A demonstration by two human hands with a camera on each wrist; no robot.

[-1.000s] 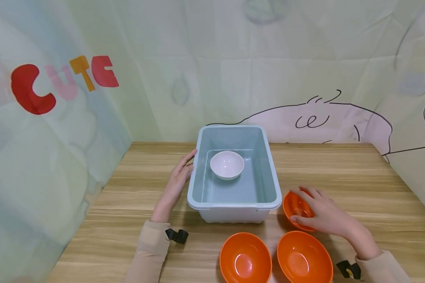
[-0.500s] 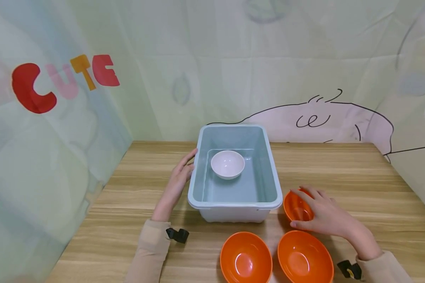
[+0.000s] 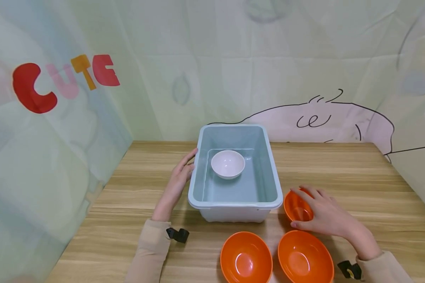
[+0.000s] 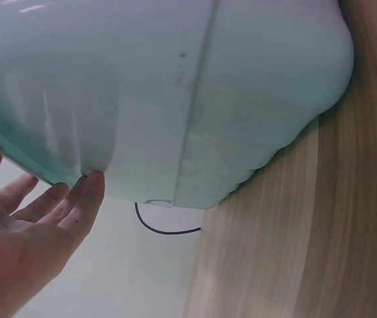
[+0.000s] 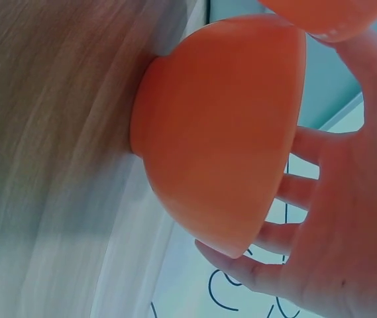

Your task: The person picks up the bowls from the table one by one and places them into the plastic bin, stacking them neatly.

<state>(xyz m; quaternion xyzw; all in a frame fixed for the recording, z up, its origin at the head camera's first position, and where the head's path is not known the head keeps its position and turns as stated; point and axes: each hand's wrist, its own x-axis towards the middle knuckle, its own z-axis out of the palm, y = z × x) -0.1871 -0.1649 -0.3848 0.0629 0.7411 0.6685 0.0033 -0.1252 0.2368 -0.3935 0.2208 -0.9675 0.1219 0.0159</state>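
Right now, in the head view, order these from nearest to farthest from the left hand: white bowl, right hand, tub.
1. Tub, touching the left hand
2. White bowl, inside the tub
3. Right hand, past the tub's right side

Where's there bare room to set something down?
Bare table shows between the left hand and the left-side cloth, and right of the tub, beyond the right hand. Inside the tub, its floor is bare in front of the white bowl. It's crowded near right: three orange bowls sit close together, the right hand at the farthest.
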